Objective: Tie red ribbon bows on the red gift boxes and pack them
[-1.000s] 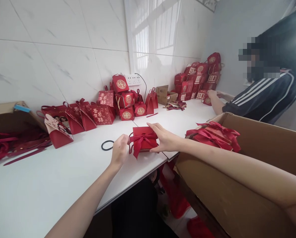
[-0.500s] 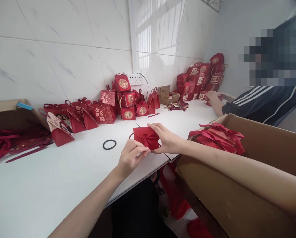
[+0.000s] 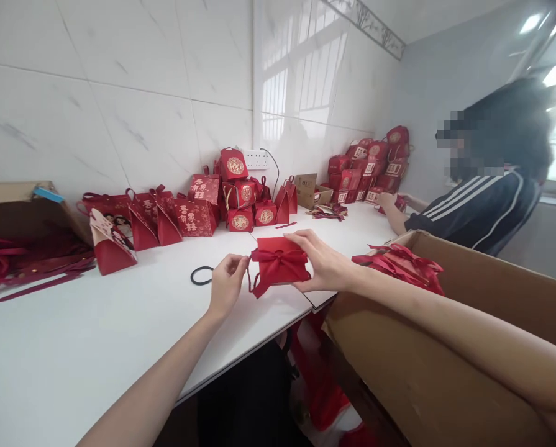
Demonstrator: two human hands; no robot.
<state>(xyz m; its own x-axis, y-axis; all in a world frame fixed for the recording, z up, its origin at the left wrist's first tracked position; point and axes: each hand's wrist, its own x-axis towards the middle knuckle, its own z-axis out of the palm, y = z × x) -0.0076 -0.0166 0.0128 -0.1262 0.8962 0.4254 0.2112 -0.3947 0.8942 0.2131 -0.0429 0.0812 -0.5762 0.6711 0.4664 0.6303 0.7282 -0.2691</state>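
A small red gift box (image 3: 282,268) with a ribbon bow (image 3: 276,263) tied across its front is held up over the white table. My right hand (image 3: 323,264) is wrapped round its right side, thumb below and fingers along the top edge. At the box's left, my left hand (image 3: 226,278) is closed in a pinch on an end of the red ribbon. One ribbon tail hangs below the bow, and a thin cord loops at the box's left side. A black ring-shaped band (image 3: 198,277) lies on the table, partly behind my left hand.
A large cardboard carton (image 3: 380,335) holding ribboned red boxes stands at right. Red gift boxes (image 3: 196,214) line the wall, with more stacked (image 3: 361,164) farther right. Ribbons fill a box (image 3: 72,214) at left. A person (image 3: 483,198) handles a red box at the far end.
My left hand has moved left from the bow, drawing the ribbon end out. The bow now shows spread across the box's front. The view has shifted slightly, and my right hand keeps its hold.
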